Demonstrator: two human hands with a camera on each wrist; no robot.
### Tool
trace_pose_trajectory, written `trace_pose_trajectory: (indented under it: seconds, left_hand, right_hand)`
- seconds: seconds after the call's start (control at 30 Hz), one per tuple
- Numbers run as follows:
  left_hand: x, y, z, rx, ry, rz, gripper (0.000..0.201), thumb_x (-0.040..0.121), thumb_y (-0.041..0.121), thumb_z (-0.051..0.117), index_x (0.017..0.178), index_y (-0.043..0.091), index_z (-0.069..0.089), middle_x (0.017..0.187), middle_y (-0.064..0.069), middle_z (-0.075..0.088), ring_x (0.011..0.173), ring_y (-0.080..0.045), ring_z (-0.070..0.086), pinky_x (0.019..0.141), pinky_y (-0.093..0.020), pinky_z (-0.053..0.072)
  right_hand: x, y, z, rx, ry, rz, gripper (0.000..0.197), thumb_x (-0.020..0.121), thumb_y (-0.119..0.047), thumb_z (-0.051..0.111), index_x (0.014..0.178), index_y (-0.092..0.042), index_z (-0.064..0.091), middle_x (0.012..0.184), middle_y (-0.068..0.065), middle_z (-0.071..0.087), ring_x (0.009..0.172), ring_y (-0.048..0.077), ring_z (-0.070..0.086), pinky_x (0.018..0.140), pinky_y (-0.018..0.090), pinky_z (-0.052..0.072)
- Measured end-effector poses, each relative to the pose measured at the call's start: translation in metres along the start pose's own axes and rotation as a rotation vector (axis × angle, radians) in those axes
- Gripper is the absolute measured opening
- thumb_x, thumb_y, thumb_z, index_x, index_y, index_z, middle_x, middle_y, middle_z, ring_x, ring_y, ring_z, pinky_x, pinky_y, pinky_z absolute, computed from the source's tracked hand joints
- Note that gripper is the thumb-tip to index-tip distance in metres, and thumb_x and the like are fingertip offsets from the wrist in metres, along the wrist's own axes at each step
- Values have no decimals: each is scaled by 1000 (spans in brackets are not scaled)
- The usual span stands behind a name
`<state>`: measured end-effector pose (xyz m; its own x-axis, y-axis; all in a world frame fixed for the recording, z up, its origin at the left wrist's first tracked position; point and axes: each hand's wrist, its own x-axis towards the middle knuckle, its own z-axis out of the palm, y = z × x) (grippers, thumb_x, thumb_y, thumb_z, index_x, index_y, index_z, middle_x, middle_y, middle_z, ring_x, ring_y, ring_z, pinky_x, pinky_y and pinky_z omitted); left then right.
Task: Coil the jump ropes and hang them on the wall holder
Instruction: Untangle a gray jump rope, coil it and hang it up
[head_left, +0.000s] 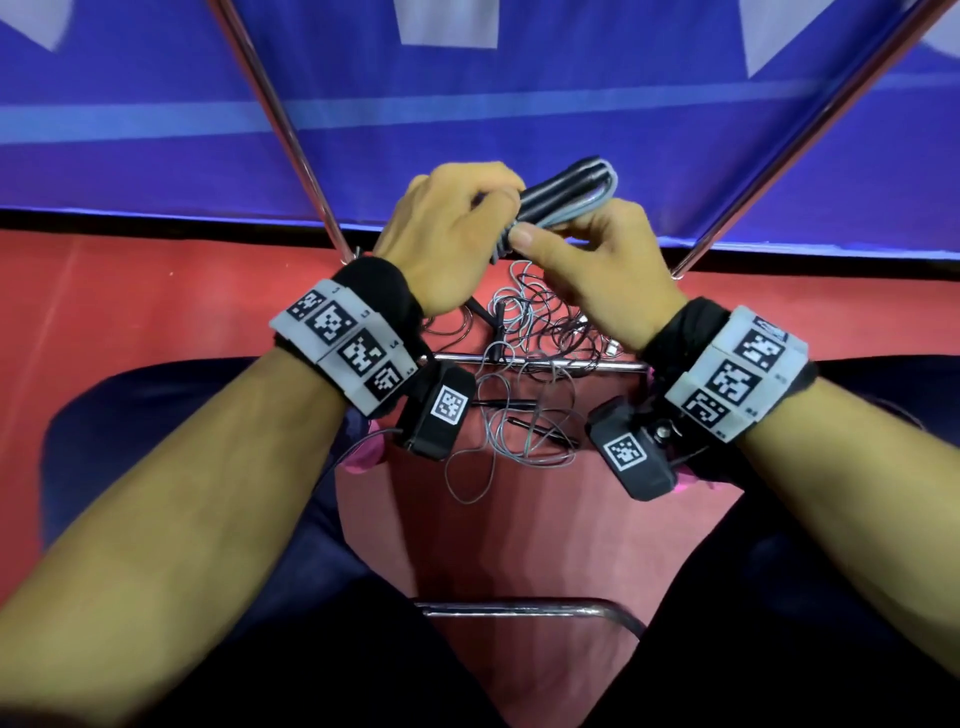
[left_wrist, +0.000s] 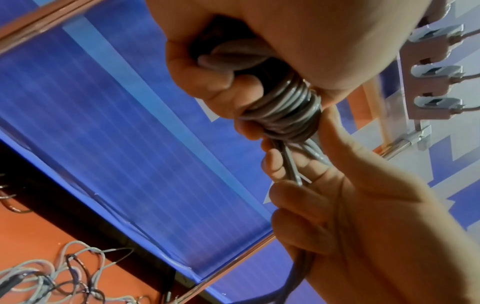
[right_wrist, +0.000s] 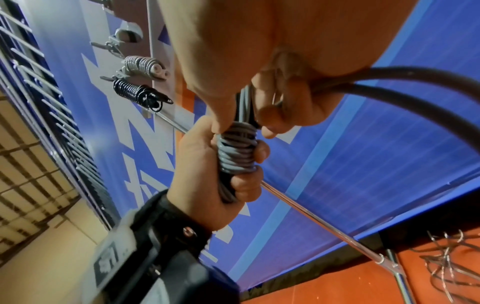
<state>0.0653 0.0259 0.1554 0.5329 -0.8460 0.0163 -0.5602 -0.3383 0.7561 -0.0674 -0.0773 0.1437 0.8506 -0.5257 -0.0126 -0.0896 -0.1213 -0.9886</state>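
1. The rope (head_left: 566, 195) is held in the air between both hands. It is folded into a short bundle, and grey turns (left_wrist: 285, 111) are wound tightly round its middle.
2. The left hand (head_left: 447, 239) is seen at the bundle's 9 o'clock end in the head view. Its grip is closed round the wound part, with the fingers curled over the turns.
3. The right hand (head_left: 602, 270) is set at 4 o'clock of the bundle. Its grip is narrow: the strands just beside the turns are pinched between thumb and fingers. In the right wrist view a dark loop (right_wrist: 415, 82) is seen leaving that grip toward 3 o'clock.
4. The binding of the coil is judged to be the step in hand, and nearly finished. Hanging is not yet done.
5. For the next move, the tail would need to be tucked or locked off so that the turns cannot spring loose. The left grip should be kept firm meanwhile, and only then should the bundle be lifted to a hook.
6. The holder (left_wrist: 410, 59) is seen at 2 o'clock of the hands in the left wrist view, well apart from them. A grey coil (right_wrist: 140, 65) and a black coil (right_wrist: 135, 92) are already hung on it.
7. A tangled heap (head_left: 519, 332) of further ropes lies on the floor (head_left: 130, 312) at 6 o'clock of the hands, draped across a bar (head_left: 623, 367).
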Motion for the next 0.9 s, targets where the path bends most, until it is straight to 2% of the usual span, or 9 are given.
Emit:
trace_pose_trajectory:
  seconds: [0.17, 0.27, 0.4, 0.5, 0.63, 0.73, 0.8, 0.83, 0.9]
  left_hand:
    - [0, 2, 9, 21, 62, -79, 42, 98, 39, 39, 61, 20, 35, 58, -2, 37, 63, -24, 34, 58, -38, 29]
    - [-1, -1, 13, 80, 63, -111, 52, 102, 48, 35, 61, 15, 35, 54, -2, 42, 65, -32, 43, 59, -39, 30]
    - [1, -1, 11, 214, 35, -78, 50, 100, 52, 28, 74, 13, 45, 70, -3, 61, 78, -35, 56, 70, -42, 43]
    - [3, 6, 4, 261, -17, -32, 52, 95, 60, 21, 96, 24, 58, 80, 1, 65, 88, -34, 56, 82, -44, 46]
    - [0, 10, 0, 296, -24, 10, 50, 94, 61, 23, 84, 21, 52, 70, -1, 54, 81, -33, 52, 80, -47, 48]
    - [-2, 4, -2, 112, -2, 75, 49, 89, 61, 32, 103, 31, 69, 90, 11, 69, 94, -20, 63, 90, -41, 49]
    - [-2, 3, -6, -164, 4, 116, 54, 90, 51, 42, 119, 17, 72, 97, 14, 70, 91, -2, 65, 86, -29, 51]
    - [-1, 3, -7, -317, 5, 119, 54, 90, 44, 45, 120, 9, 72, 97, 9, 71, 87, 1, 65, 78, -21, 50]
    - [-2, 3, -11, -585, -11, 66, 53, 85, 42, 50, 116, 5, 73, 101, -13, 72, 86, -15, 68, 65, -25, 51]
  right_hand:
    - [2, 4, -1, 0, -28, 26, 11, 93, -12, 68, 93, -2, 74, 56, 10, 45, 45, 12, 36, 44, 19, 34]
    - [1, 8, 2, 20, -32, 59, 4, 90, -12, 72, 87, -14, 75, 58, 3, 56, 44, 15, 43, 43, 20, 36]
    - [0, 13, 5, 86, -22, 87, 4, 87, -13, 75, 85, -15, 76, 62, 13, 53, 44, 15, 42, 42, 21, 33]
    - [1, 14, 4, 119, -13, 81, 9, 89, -14, 72, 81, -16, 75, 60, -2, 60, 43, 15, 44, 41, 20, 33]
    - [1, 17, 3, 148, -6, 90, 11, 90, -17, 71, 80, -16, 75, 68, -4, 67, 43, 13, 48, 40, 20, 32]
    - [1, 15, 3, 157, -4, 89, 12, 89, -21, 70, 79, -15, 74, 60, -4, 63, 42, 12, 47, 41, 21, 30]
    - [5, 12, 1, 178, 14, 146, 21, 87, -29, 69, 79, -9, 71, 50, 0, 54, 41, 15, 40, 42, 24, 25]
    - [8, 11, -1, 198, 10, 180, 25, 86, -31, 68, 81, -7, 70, 46, 1, 51, 40, 16, 37, 42, 25, 23]
    - [10, 8, -4, 232, -20, 217, 28, 92, -28, 65, 90, 0, 66, 45, -2, 51, 39, 13, 36, 42, 24, 23]
